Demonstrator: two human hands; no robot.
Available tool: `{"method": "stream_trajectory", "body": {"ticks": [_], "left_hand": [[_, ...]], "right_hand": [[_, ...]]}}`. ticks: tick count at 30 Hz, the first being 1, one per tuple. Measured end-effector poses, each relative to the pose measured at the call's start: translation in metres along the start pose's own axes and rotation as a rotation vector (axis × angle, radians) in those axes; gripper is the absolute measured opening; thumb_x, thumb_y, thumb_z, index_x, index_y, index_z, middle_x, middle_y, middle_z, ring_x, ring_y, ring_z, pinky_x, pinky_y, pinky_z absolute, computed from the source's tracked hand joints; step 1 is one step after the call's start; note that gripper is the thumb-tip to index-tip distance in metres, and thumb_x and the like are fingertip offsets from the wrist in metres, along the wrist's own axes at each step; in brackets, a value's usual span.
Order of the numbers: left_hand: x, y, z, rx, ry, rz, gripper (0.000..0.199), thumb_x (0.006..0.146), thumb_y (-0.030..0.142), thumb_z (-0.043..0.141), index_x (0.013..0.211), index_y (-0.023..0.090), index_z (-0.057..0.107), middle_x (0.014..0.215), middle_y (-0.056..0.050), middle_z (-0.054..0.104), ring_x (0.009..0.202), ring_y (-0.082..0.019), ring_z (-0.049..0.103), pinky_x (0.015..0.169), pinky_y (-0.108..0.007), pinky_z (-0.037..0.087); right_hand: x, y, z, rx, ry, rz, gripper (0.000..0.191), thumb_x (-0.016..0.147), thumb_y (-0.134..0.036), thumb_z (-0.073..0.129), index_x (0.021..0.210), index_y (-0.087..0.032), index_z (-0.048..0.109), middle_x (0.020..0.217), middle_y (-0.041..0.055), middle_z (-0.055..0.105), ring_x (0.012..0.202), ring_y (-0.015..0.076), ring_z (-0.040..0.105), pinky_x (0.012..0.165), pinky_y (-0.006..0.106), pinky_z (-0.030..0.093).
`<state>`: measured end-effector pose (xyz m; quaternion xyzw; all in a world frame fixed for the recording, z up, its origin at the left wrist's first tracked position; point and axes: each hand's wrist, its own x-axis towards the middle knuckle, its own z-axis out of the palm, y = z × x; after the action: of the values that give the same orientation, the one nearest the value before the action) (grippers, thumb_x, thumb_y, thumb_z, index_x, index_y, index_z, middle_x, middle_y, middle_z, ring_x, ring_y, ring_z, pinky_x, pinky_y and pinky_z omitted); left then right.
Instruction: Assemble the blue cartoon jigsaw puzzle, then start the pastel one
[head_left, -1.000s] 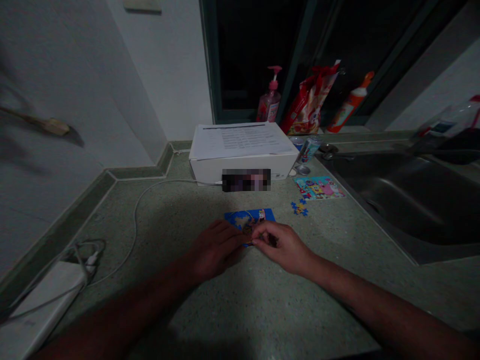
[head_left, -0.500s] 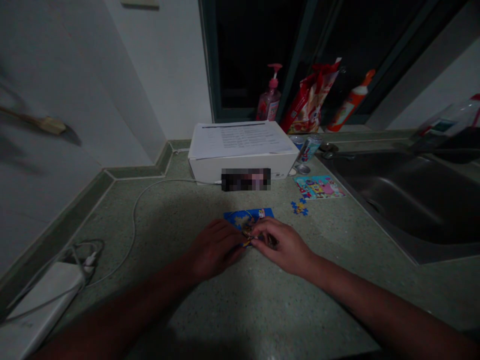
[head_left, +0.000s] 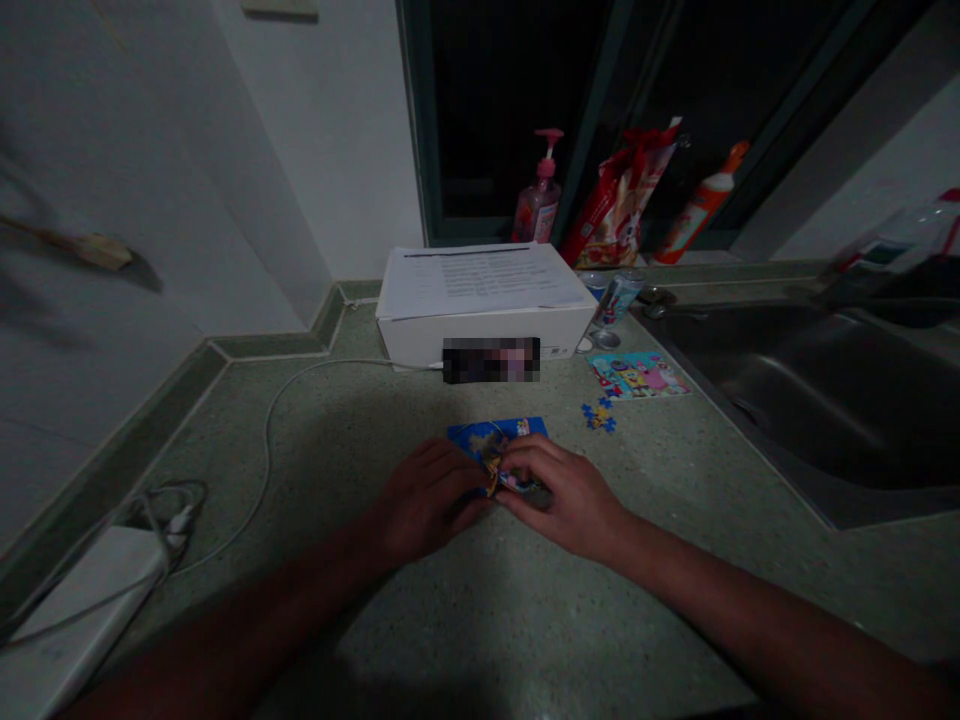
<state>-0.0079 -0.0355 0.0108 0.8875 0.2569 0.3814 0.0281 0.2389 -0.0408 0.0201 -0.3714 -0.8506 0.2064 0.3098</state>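
A blue puzzle board (head_left: 480, 434) with a yellowish figure on it lies on the green counter, its near part hidden by my hands. My left hand (head_left: 431, 500) is closed at the board's left side, its fingertips against a small dark blue and yellow piece. From the right, my right hand (head_left: 559, 490) pinches at the same spot, thumb and fingers around a small colourful puzzle piece (head_left: 513, 480). Just beyond my right hand lie several joined blue and yellow puzzle pieces (head_left: 599, 414). Behind them is a bright cartoon picture card (head_left: 637, 375).
A white box (head_left: 487, 290) with papers on top stands behind, a cabled device at its front. The metal sink (head_left: 810, 390) is at right, near a can (head_left: 619, 298). A white power bank-like block (head_left: 97, 600) and cable lie at left.
My right fingers have shifted slightly and turned, so more of the colourful piece between them shows. My left hand has barely moved.
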Motion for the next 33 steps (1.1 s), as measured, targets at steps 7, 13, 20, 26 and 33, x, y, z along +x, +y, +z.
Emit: {"method": "stream_trajectory", "body": {"ticks": [7,13,20,26,33], "left_hand": [[0.0002,0.0004,-0.0011,-0.027,0.020,0.000,0.013,0.105,0.030,0.069,0.115,0.027,0.062,0.096,-0.002,0.081,0.082,-0.021,0.077,0.076,-0.039,0.062],[0.0006,-0.0002,-0.0003,-0.012,0.041,0.013,0.014,0.104,0.032,0.072,0.112,0.026,0.063,0.095,-0.001,0.080,0.082,-0.019,0.076,0.076,-0.037,0.060],[0.0008,0.0020,-0.0018,-0.038,0.031,0.000,0.014,0.104,0.029,0.072,0.114,0.027,0.063,0.096,0.000,0.081,0.083,-0.020,0.077,0.076,-0.037,0.062],[-0.0029,0.0012,0.0001,-0.059,-0.007,-0.026,0.013,0.104,0.031,0.071,0.116,0.030,0.065,0.102,-0.002,0.082,0.089,-0.021,0.080,0.079,-0.041,0.065],[0.0026,0.0045,-0.0038,-0.045,0.035,0.019,0.014,0.103,0.020,0.069,0.114,0.025,0.061,0.098,-0.002,0.082,0.086,-0.019,0.079,0.076,-0.037,0.065]], "right_hand": [[0.0005,-0.0011,-0.0009,0.002,-0.004,-0.008,0.017,0.098,-0.028,0.068,0.115,-0.027,0.067,0.121,0.0110,0.076,0.108,0.0287,0.078,0.086,0.045,0.065],[0.0003,-0.0019,0.0015,-0.001,0.014,-0.028,0.015,0.098,-0.025,0.068,0.112,-0.028,0.065,0.116,0.0100,0.077,0.106,0.0283,0.078,0.084,0.044,0.066],[0.0007,-0.0015,0.0026,0.017,0.017,-0.044,0.017,0.099,-0.024,0.067,0.114,-0.029,0.063,0.116,0.0094,0.076,0.108,0.0271,0.077,0.084,0.043,0.066],[0.0015,-0.0017,0.0031,0.039,0.011,-0.050,0.018,0.097,-0.022,0.066,0.114,-0.029,0.062,0.116,0.0101,0.076,0.107,0.0279,0.077,0.084,0.045,0.066],[0.0036,-0.0001,0.0037,0.164,0.052,-0.052,0.022,0.093,-0.019,0.069,0.109,-0.029,0.060,0.110,0.0076,0.074,0.101,0.0246,0.074,0.082,0.042,0.064]]}}
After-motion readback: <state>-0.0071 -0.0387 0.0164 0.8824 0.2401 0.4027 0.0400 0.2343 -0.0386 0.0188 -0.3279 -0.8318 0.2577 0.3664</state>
